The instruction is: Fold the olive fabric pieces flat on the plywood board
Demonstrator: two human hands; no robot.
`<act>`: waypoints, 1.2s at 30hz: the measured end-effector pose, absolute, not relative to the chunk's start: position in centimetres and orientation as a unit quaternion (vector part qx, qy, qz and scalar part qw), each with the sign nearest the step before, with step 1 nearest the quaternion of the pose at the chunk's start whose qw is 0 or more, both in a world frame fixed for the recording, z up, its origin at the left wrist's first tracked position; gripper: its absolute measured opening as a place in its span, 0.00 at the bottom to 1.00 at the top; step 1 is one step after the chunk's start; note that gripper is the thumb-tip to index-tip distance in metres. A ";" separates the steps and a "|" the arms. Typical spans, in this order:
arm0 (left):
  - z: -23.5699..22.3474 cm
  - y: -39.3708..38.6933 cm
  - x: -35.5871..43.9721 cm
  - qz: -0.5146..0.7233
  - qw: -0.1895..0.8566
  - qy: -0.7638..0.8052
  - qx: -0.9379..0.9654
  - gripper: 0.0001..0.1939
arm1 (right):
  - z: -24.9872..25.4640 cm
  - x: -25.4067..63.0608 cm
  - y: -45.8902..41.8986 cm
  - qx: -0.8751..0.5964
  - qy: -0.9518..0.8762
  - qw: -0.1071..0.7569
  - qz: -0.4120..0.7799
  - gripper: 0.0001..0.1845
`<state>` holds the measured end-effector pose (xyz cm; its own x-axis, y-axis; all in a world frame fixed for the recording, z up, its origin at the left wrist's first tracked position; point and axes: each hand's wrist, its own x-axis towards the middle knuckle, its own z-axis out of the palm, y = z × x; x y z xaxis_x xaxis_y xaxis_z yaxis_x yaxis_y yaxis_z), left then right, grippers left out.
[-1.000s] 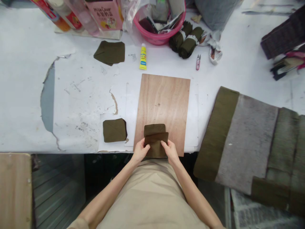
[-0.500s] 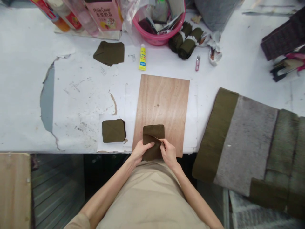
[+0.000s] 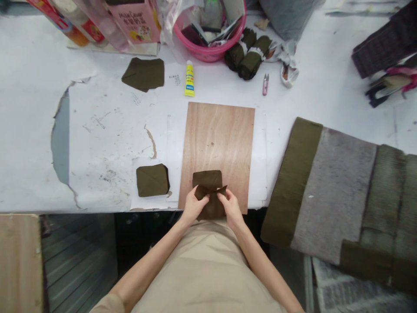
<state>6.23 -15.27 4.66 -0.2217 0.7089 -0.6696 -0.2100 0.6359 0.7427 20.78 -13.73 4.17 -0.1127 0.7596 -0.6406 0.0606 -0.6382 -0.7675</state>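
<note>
An olive-green fabric piece (image 3: 208, 177) lies at the near edge of a wooden board (image 3: 217, 134), its lower part reaching past the edge toward my body. Across its middle a flap of the cloth is lifted and folded. My left hand (image 3: 195, 204) pinches the flap's left end between thumb and fingers. At the right end, my right hand (image 3: 232, 206) grips the same flap. Left of the board sits a stack of similar olive fabric pieces (image 3: 152, 180).
More olive pieces (image 3: 145, 74) lie farther back, near a yellow glue tube (image 3: 189, 79). Pink thread snips (image 3: 265, 84), rolled olive cloth bundles (image 3: 255, 58) and a pink basket (image 3: 210, 53) stand behind the board. A large olive and grey textile (image 3: 335, 187) overhangs the right edge.
Both hands now hold the flap, which has been raised and spread sideways across the piece. My left hand has moved up to its left end. The whole view has shifted slightly.
</note>
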 end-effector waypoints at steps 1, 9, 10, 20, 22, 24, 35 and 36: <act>4.8 -15.2 6.3 0.386 0.577 0.691 0.201 0.18 | 4.0 20.8 -13.7 -0.611 -0.307 0.247 0.687 0.15; 4.9 -15.2 7.2 0.390 0.652 0.643 0.097 0.25 | 4.5 21.5 -13.8 -0.622 -0.396 0.276 0.617 0.12; 4.8 -15.2 7.3 0.391 0.625 0.665 0.123 0.24 | 4.4 21.5 -13.8 -0.619 -0.352 0.274 0.647 0.13; 4.5 -15.2 7.7 0.379 0.634 0.664 0.114 0.23 | 3.3 21.9 -13.6 -0.616 -0.298 0.263 0.680 0.13; 4.4 -15.1 7.8 0.393 0.588 0.691 0.148 0.23 | 3.3 22.0 -13.6 -0.605 -0.269 0.245 0.708 0.15; 4.3 -15.0 7.9 0.391 0.598 0.685 0.140 0.23 | 3.3 22.1 -13.6 -0.614 -0.308 0.241 0.686 0.14; 4.3 -14.9 8.2 0.379 0.581 0.692 0.201 0.19 | 3.1 22.6 -13.2 -0.604 -0.211 0.234 0.732 0.17; 4.2 -14.9 8.2 0.369 0.612 0.680 0.164 0.20 | 3.1 22.6 -13.2 -0.604 -0.235 0.243 0.722 0.16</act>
